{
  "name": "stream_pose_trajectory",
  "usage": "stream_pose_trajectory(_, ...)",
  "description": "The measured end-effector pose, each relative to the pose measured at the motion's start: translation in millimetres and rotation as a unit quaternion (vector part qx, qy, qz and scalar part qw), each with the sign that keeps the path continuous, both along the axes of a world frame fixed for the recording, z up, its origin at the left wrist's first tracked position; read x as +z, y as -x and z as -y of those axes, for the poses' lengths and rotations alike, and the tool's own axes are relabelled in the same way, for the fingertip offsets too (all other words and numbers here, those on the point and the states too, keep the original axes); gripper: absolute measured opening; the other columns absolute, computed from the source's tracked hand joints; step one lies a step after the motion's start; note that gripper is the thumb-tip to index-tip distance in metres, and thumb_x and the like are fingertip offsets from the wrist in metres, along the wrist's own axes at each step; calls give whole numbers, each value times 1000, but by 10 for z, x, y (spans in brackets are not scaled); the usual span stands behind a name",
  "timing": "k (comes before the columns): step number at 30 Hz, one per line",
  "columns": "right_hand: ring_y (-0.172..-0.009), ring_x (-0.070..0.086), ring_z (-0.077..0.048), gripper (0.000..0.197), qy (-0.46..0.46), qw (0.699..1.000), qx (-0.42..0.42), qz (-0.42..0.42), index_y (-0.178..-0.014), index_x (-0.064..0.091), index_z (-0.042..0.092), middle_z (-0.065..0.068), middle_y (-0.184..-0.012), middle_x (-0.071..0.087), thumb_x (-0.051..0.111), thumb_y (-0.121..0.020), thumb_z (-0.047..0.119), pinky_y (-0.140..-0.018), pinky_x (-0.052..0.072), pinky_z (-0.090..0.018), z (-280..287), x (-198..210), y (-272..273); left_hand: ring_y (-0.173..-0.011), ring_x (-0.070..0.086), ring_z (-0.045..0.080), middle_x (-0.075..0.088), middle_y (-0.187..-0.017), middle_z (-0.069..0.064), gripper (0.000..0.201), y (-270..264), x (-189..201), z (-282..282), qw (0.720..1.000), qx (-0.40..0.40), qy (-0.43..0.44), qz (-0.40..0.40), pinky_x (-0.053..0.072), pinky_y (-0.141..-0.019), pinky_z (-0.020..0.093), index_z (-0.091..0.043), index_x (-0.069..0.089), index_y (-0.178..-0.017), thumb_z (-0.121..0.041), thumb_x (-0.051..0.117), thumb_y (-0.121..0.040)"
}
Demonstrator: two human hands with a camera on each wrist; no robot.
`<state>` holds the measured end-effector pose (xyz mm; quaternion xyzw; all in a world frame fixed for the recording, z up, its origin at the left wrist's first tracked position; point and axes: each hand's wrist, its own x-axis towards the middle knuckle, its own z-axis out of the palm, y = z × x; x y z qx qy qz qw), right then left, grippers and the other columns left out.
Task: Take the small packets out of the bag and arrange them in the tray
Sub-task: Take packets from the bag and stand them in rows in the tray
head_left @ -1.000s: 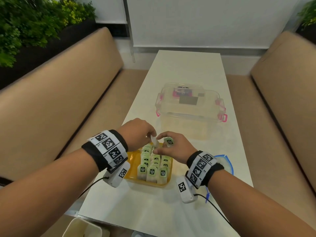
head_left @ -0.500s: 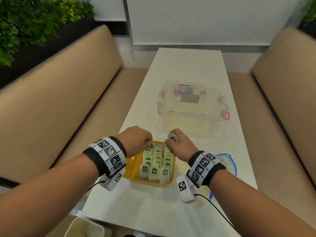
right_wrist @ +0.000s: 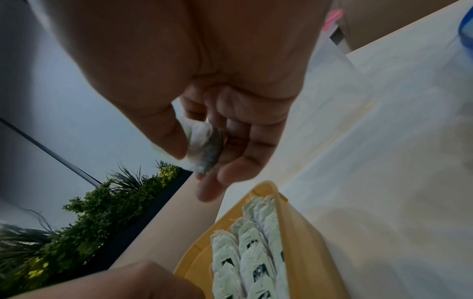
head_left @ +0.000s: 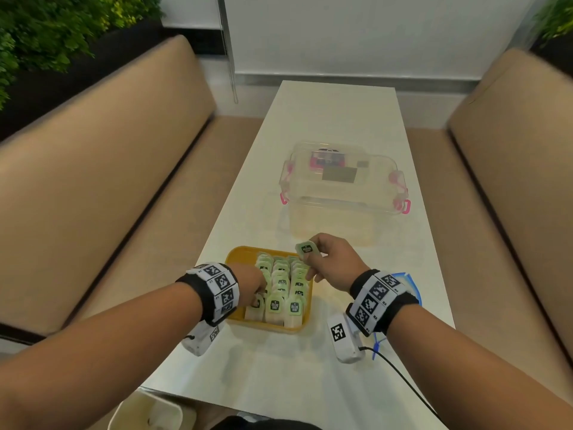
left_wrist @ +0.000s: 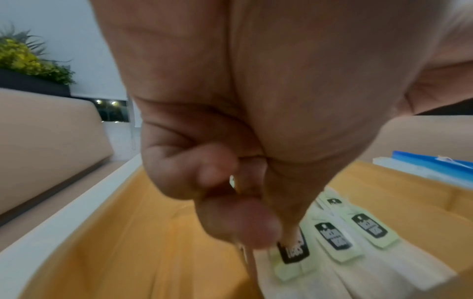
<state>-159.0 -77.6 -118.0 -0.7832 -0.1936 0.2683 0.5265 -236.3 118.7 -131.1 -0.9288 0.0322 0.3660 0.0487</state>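
Observation:
A yellow tray (head_left: 237,255) near the table's front edge holds rows of several small pale-green packets (head_left: 281,282) standing upright. My left hand (head_left: 259,290) reaches down into the tray's near left part. Its fingers are curled, and in the left wrist view the left hand (left_wrist: 250,232) pinches a thin packet (left_wrist: 246,258) beside the front row. My right hand (head_left: 313,262) hovers over the tray's far right corner and pinches one packet (head_left: 307,249); that packet (right_wrist: 202,145) sits between thumb and fingers. The clear, blue-edged bag (head_left: 410,282) lies behind my right wrist.
A clear lidded plastic box (head_left: 341,193) with pink latches stands just beyond the tray. Tan benches (head_left: 93,187) run along both sides of the narrow white table (head_left: 335,113). A white container (head_left: 148,412) sits below the table's near edge.
My left hand has come from the tray's far end back to its near left part and lowered. My right hand has lifted off the rows, still pinching its packet.

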Motion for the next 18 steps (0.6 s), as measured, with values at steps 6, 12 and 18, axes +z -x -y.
stream_pose_trajectory(6, -70, 72, -28, 5, -7, 1000, -14, -24, -92, 62, 3, -21, -84, 71, 62, -93, 8, -76, 60, -48, 12, -70, -16, -88, 59, 21, 65, -104, 1, 26, -2, -55, -9, 1000, 16, 20, 4, 50, -78, 30, -19, 65, -115, -27, 61, -90)
stream_pose_trajectory(12, -72, 72, -25, 9, -18, 999, 6, -30, -86, 64, 5, -15, -81, 69, 64, -94, 10, -70, 60, -34, -32, -33, 18, -90, 60, 11, 67, -101, -11, 37, -98, 252, -86, 987, 56, 111, 103, 51, -81, 28, -28, 64, -106, -52, 69, -79)
stream_pose_trajectory(18, -63, 70, -19, 14, -17, 999, 31, -21, -89, 67, -2, -19, -75, 71, 65, -92, 12, -70, 60, -33, -163, -8, 56, -69, 52, -5, 65, -87, -14, 17, -203, 665, -32, 915, 109, 248, 300, 37, -63, 18, -29, 66, -96, -43, 65, -88)
